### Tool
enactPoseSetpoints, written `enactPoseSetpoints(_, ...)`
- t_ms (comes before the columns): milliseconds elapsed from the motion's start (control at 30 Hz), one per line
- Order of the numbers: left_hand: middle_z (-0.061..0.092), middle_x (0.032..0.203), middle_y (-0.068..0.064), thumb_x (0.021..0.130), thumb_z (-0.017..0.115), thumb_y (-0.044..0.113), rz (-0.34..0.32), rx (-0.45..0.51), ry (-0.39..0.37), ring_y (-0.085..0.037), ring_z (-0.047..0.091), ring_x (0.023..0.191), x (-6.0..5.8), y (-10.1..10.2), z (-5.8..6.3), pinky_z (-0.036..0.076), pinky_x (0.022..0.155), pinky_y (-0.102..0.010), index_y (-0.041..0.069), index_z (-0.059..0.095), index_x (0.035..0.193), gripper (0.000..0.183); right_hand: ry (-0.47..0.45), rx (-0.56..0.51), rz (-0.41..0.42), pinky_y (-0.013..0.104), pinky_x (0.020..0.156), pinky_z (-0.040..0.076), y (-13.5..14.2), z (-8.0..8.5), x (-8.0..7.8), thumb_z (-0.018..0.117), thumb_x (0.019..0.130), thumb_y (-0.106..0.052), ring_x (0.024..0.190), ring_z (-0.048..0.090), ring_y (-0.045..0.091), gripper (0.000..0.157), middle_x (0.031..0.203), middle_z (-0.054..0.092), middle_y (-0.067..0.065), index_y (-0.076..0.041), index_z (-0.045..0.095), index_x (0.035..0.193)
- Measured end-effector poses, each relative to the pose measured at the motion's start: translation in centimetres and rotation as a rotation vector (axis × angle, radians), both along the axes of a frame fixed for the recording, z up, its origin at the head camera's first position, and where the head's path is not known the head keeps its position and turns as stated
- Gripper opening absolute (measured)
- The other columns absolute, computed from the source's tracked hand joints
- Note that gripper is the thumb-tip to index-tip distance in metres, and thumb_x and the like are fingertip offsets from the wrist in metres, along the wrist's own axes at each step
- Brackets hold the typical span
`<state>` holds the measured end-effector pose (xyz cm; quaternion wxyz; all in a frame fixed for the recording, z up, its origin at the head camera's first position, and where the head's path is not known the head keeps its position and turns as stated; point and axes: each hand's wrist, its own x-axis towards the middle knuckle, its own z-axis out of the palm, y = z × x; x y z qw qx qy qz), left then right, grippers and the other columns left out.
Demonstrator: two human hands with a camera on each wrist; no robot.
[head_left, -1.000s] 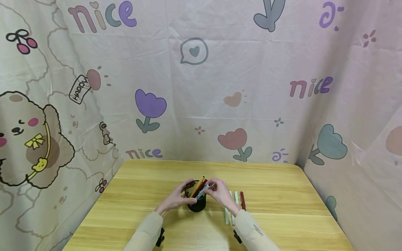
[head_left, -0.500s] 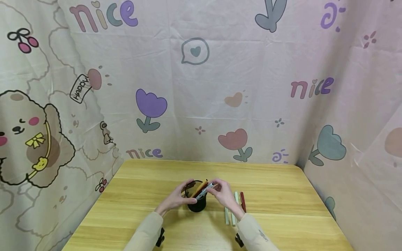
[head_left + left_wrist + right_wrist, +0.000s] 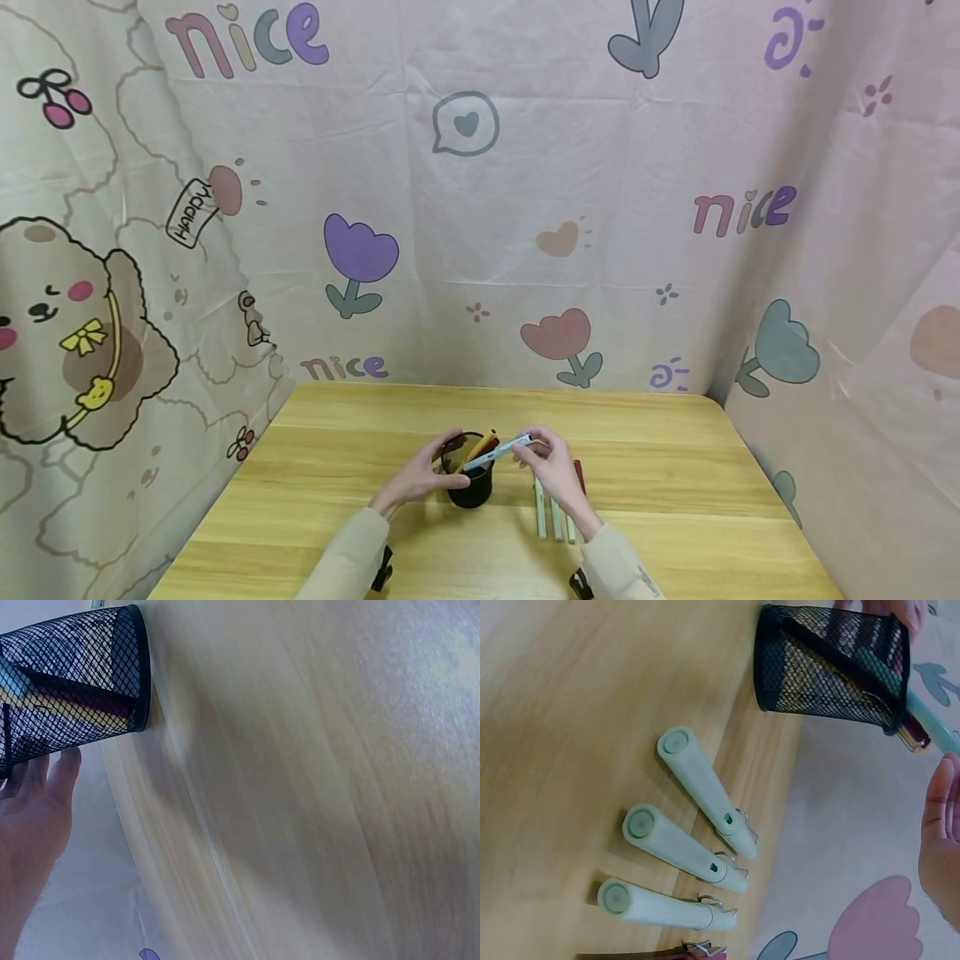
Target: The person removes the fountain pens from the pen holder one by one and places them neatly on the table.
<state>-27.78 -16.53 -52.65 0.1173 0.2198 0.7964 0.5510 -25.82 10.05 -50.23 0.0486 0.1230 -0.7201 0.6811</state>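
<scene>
My left hand (image 3: 422,477) grips a black mesh pen cup (image 3: 470,495) around its rim, thumb on the near side and fingers on the far side. The cup stands upright on the table. My right hand (image 3: 551,463), to the right of it, pinches the upper end of a light blue pen (image 3: 495,453). That pen slants over the rim, its lower end inside the mesh in the right wrist view. A yellow pen (image 3: 480,447) and a dark red pen (image 3: 915,726) lean in the cup too, toward the right.
Three pale green pens (image 3: 679,847) with metal clips lie side by side on the wooden table (image 3: 337,442), right of the cup. Beside them is a dark red pen (image 3: 579,475). A printed cloth (image 3: 480,208) hangs behind the table.
My right hand has moved to the right, drawing the light blue pen further out of the cup and tilting it flatter. My left hand stays at the cup.
</scene>
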Motion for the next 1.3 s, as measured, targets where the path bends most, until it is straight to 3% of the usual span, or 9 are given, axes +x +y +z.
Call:
enactPoseSetpoints(133,0.031,0.163,-0.021,0.085,0.082,0.031,0.001,-0.008,0.004,-0.046,0.028,0.15,0.1,0.0,0.0,0.034,0.118,-0.063,0.009,0.027,0.159,0.094,-0.006,-0.072,-0.038,0.031,0.071,0.063,0.3,0.1,0.2,0.068,0.091,0.001,0.075,0.069,0.01,0.022,0.097,0.069,0.024,0.011,0.061,0.11)
enactPoseSetpoints(433,0.029,0.163,-0.022,0.085,0.082,0.03,0.007,-0.004,-0.003,-0.046,0.027,0.15,0.1,0.0,-0.1,0.036,0.118,-0.063,0.01,0.028,0.159,0.094,0.011,-0.19,-0.073,0.024,0.069,0.062,1.8,-0.7,0.3,0.065,0.094,0.002,0.072,0.068,0.008,0.029,0.088,0.069,-0.001,0.018,0.054,0.115)
enactPoseSetpoints(700,0.028,0.164,-0.022,0.085,0.082,0.031,0.009,-0.004,-0.006,-0.046,0.026,0.15,0.2,0.0,0.0,0.034,0.118,-0.063,0.011,0.028,0.159,0.093,0.014,-0.307,-0.087,0.021,0.069,0.061,3.7,-0.9,0.7,0.062,0.096,0.001,0.074,0.068,0.007,0.034,0.088,0.073,-0.004,0.022,0.047,0.119)
enactPoseSetpoints(933,0.028,0.164,-0.021,0.085,0.082,0.032,0.016,-0.022,-0.003,-0.047,0.025,0.151,0.2,0.0,0.0,0.034,0.118,-0.063,0.011,0.028,0.159,0.094,0.009,-0.363,-0.127,0.023,0.071,0.062,5.5,-1.2,1.2,0.06,0.099,-0.003,0.075,0.068,0.007,0.023,0.091,0.073,-0.004,0.008,0.052,0.117)
enactPoseSetpoints(1133,0.03,0.162,-0.023,0.085,0.081,0.029,0.018,-0.021,0.007,-0.048,0.028,0.149,0.1,0.0,-0.1,0.035,0.117,-0.063,0.01,0.028,0.159,0.093,0.057,-0.461,-0.059,0.021,0.073,0.061,6.9,-1.4,1.5,0.053,0.103,-0.003,0.078,0.069,0.008,0.011,0.098,0.076,0.0,-0.003,0.052,0.113)
enactPoseSetpoints(1300,0.03,0.162,-0.024,0.086,0.081,0.027,0.013,-0.019,0.008,-0.048,0.028,0.149,0.1,0.0,-0.1,0.035,0.117,-0.063,0.009,0.028,0.158,0.092,0.069,-0.506,-0.006,0.023,0.077,0.062,8.1,-1.9,1.6,0.047,0.105,-0.003,0.081,0.071,0.01,0.012,0.104,0.077,0.003,-0.009,0.05,0.114)
